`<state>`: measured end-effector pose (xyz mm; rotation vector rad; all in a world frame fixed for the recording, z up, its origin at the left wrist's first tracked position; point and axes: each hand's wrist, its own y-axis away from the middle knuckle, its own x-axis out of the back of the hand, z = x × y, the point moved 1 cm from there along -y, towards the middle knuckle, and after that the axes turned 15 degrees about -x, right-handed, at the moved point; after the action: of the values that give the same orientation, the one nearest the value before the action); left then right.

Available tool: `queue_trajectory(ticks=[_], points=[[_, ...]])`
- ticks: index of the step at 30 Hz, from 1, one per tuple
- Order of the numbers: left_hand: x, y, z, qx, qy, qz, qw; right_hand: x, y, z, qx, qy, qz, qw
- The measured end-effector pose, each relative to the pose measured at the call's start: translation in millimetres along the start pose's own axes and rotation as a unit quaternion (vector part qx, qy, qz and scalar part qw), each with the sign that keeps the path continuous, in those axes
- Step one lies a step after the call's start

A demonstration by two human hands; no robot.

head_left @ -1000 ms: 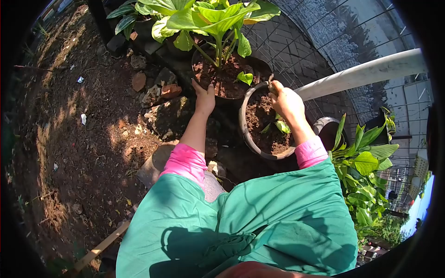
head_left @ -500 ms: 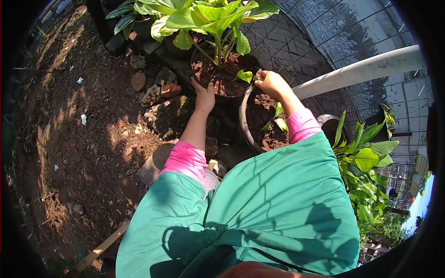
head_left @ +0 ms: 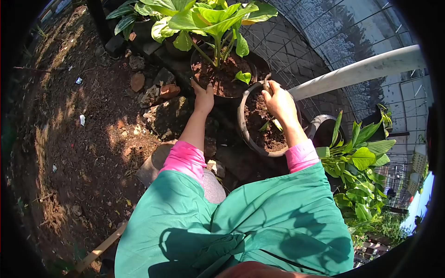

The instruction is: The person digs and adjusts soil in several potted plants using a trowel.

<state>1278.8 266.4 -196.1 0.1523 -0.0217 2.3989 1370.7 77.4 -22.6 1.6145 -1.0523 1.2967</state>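
A dark plant pot (head_left: 232, 97) of reddish soil holds a big leafy plant (head_left: 222, 25) and a small light-green leaf (head_left: 243, 77). My left hand (head_left: 203, 98) grips the near-left side of this pot, thumb and fingers apart along its edge. Nearer to me on the right stands a second pot (head_left: 243, 118) with a worn grey rim, soil and a small seedling (head_left: 277, 124), partly covered by my forearm. Over this pot's far rim, my right hand (head_left: 279, 103) is closed, pinching a thin brown stick-like piece (head_left: 267, 79) whose kind I cannot make out.
Stones and brick pieces (head_left: 169, 91) lie left of the pots, beside bare soil (head_left: 69, 139). A pale pole (head_left: 361, 72) slants in from the right before a wire fence (head_left: 324, 28). More leafy plants (head_left: 366, 162) and another pot (head_left: 320, 123) are at right.
My right hand has moved right and nearer to me, from beside the leafy plant's pot to over the second pot's rim. My left hand stays at the pot's side.
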Motion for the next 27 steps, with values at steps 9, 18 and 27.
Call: queue_trajectory(ticks=[9,18,27], points=[[-1,0,-2,-0.010,0.011,0.008,1.000,-7,-5,7,-0.022,0.057,-0.070,0.996],[0,2,2,-0.006,0.006,0.004,1.000,6,-79,-24,-0.026,0.026,-0.048,0.998],[0,4,5,-0.026,0.024,0.017,0.999,43,-43,-29,0.048,0.135,-0.038,0.989]])
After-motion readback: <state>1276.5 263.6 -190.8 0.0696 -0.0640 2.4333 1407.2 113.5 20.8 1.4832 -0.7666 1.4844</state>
